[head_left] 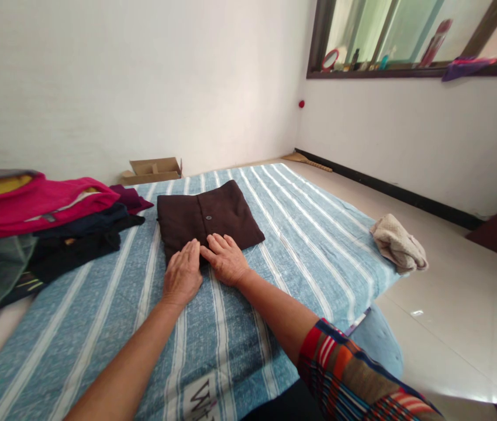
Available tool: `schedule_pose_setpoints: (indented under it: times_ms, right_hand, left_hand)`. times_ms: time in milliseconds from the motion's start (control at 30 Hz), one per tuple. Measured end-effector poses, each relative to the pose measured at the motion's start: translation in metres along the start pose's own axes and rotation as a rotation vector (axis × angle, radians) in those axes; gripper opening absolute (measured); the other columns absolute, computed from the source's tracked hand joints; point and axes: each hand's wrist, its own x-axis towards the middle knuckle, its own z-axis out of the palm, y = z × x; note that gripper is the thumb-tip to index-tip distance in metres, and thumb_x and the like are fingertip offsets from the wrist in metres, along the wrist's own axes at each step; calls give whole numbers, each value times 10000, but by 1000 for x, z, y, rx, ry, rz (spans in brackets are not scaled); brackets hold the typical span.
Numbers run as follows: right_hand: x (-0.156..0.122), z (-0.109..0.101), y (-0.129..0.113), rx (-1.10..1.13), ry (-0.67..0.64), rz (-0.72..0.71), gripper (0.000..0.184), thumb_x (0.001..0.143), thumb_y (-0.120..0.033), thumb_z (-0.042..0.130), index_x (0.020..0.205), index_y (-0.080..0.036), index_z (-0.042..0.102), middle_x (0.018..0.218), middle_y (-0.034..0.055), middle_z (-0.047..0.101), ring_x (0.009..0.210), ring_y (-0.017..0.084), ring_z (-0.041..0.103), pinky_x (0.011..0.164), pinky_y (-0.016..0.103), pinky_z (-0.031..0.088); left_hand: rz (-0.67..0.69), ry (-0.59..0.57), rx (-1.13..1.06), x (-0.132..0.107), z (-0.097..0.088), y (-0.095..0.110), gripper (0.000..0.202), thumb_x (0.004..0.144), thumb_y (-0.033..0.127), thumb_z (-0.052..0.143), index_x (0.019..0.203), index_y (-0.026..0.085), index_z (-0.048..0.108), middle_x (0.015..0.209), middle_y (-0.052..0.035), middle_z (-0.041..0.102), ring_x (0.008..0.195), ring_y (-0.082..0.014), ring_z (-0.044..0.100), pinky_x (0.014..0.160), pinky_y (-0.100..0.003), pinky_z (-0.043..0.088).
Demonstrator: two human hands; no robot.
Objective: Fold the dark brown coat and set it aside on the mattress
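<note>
Side by side in the head view, the left grip (182, 273) and the right grip (226, 261) rested palm down on the near edge of a folded dark brown garment (231, 207). The right grip was spread loosely, its fingers laid out over the fabric, with nothing clasped. The left grip had its fingers together and reaching forward; its underside was hidden, so I could not tell whether it pinched any cloth.

The garment lay flat under the fingertips and stretched away from both grips, with a small button (209, 217) just beyond them. Beneath it spread a blue-and-white striped cloth (301, 234), which bore a lettered patch (201, 399) nearer the wearer than either grip. Behind the right grip, the arm ran back into a patterned sleeve (340, 362).

Well to the left of the left grip lay a heap of clothes, a bright pink garment (55, 204) above dark ones (77, 252). Past the garment, farther off and to the left, stood an open cardboard box (156, 168). Well apart to the right of the right grip, a crumpled beige cloth (399, 242) sat at the striped cloth's edge.
</note>
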Motion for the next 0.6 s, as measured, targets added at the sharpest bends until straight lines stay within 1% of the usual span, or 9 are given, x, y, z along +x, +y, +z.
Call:
schedule_pose_setpoints:
  times_ms: [433, 600]
  right_hand:
    - [-1, 5, -2, 29, -10, -1, 405, 894, -190, 398, 1299, -193, 422, 1370, 132, 394, 1291, 244, 282, 1051, 427, 216]
    - [-3, 11, -6, 73, -10, 14, 432, 877, -161, 416, 1308, -196, 427, 1386, 140, 389, 1310, 237, 270, 1059, 432, 204]
  left_hand:
    - [-20, 28, -44, -5, 2, -3, 533, 743, 22, 354, 1272, 49, 422, 1325, -184, 474, 1248, -249, 414, 1021, -393, 328]
    - [-27, 45, -31, -11, 4, -3, 525, 747, 7, 363, 1266, 42, 437, 1322, -180, 483, 1245, -248, 421, 1021, -392, 337]
